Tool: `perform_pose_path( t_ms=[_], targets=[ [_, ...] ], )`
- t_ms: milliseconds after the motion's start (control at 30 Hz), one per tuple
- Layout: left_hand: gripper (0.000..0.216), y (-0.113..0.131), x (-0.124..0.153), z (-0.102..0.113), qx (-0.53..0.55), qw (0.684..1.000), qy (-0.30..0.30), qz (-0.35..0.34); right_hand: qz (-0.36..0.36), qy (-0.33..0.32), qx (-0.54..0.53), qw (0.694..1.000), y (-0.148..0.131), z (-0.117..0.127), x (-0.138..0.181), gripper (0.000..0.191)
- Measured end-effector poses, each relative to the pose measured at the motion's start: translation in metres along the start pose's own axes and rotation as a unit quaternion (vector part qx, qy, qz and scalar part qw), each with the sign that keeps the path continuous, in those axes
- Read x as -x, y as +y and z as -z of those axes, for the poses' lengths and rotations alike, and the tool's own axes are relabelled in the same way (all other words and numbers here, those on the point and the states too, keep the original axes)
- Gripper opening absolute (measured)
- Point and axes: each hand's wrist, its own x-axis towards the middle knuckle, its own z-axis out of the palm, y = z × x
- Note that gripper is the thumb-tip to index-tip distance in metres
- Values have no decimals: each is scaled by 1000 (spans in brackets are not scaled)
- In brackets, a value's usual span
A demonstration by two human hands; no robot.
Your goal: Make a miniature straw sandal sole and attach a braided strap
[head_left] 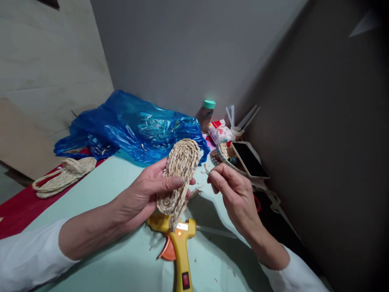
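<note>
My left hand [146,194] is closed round an oval mat of braided straw [179,170], holding it upright above the table. My right hand [232,192] is pinched beside the mat's right edge, its fingertips gripping a thin loose end of the braid [206,170]. Under both hands a yellow glue gun [180,247] with an orange trigger lies on the pale green table top [121,259].
A crumpled blue plastic bag [133,127] lies behind. A bundle of braided straw [62,176] rests on red cloth at the left. At the right stand a small woven basket [225,152], a phone [249,160], a packet, a green-capped jar [207,113] and glue sticks.
</note>
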Motion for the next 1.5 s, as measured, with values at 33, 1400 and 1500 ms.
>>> perform_pose_path(
  t_ms=[33,1400,1500],
  targets=[
    [38,-1,-1,-3,-1,1000,-6,6,4,4,1,1000,-1,0,1,29],
    [20,-26,-7,0,-78,981,-142,112,-120,-190,-475,851,7,-8,0,81],
    [21,-29,-7,-1,-77,981,-140,114,-116,-209,-473,848,9,-6,-2,80]
  ],
)
